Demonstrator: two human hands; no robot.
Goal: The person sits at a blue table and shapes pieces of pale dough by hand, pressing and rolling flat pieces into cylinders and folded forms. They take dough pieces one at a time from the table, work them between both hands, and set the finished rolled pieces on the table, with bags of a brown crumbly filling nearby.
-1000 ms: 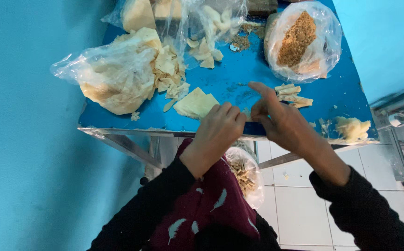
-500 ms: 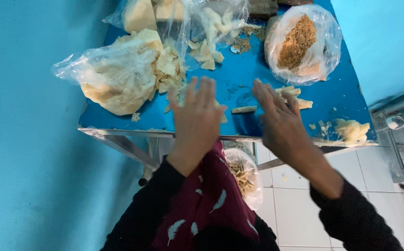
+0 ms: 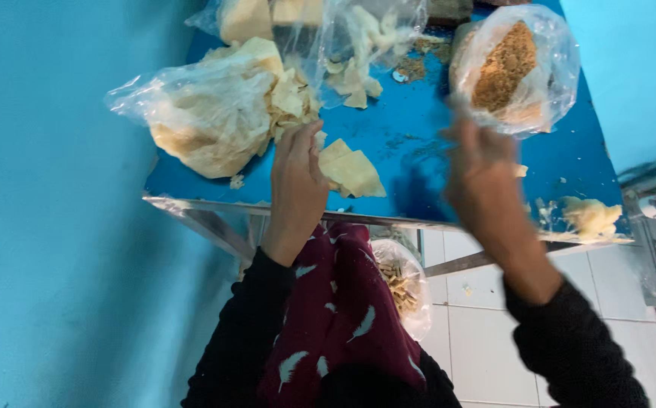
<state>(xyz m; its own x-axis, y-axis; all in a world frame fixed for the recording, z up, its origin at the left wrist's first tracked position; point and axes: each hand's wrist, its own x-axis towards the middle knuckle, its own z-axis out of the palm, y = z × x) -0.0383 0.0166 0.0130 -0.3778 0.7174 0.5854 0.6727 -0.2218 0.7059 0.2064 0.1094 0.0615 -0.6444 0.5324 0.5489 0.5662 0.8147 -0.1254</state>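
My left hand lies on the blue table, fingers stretched toward a clear bag of pale dough sheets. A flat stack of yellowish sheets lies right beside that hand, touching its thumb side. My right hand is blurred, raised near the table's front edge just below a clear bag of brown crumbly filling. Whether the right hand holds anything cannot be made out.
Another clear bag with pale sheet scraps sits at the back. A lump of dough lies at the table's right front corner. Under the table hangs a bag of small pieces above white floor tiles. A turquoise wall stands close on the left.
My left hand moved left toward the big bag, uncovering the sheet stack. My right hand shifted from the strips at the table's front up toward the filling bag; the strips are hidden now.
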